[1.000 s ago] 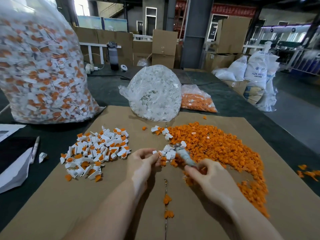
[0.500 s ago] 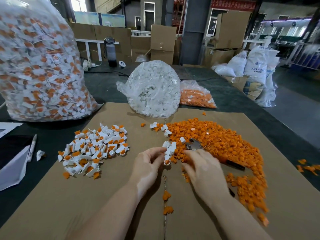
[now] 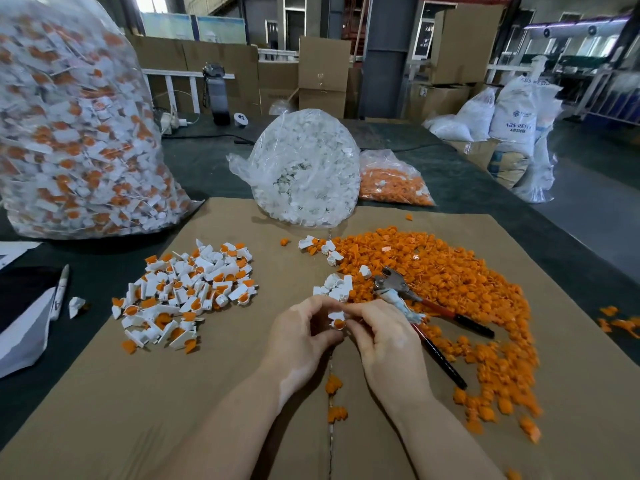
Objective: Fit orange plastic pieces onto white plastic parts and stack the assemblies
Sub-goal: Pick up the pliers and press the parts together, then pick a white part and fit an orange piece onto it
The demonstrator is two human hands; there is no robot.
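Near centre, over the cardboard sheet [image 3: 104, 410], our left hand [image 3: 301, 337] and right hand [image 3: 388, 341] meet, fingertips pinching one white part [image 3: 336, 315] with an orange piece [image 3: 338, 323] at its near end; its long axis we cannot tell. Pliers [image 3: 433, 306] lie just right. Left, the assembled pile [image 3: 187, 289]; right, loose orange pieces [image 3: 450, 271]. Far: bag of white parts [image 3: 304, 168].

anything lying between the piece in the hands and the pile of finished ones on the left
Nothing visible. Both hands, left and right, pinch a white part with an orange piece in it. Between it and the finished pile there is only bare cardboard. The pliers lie on the other side, to the right.
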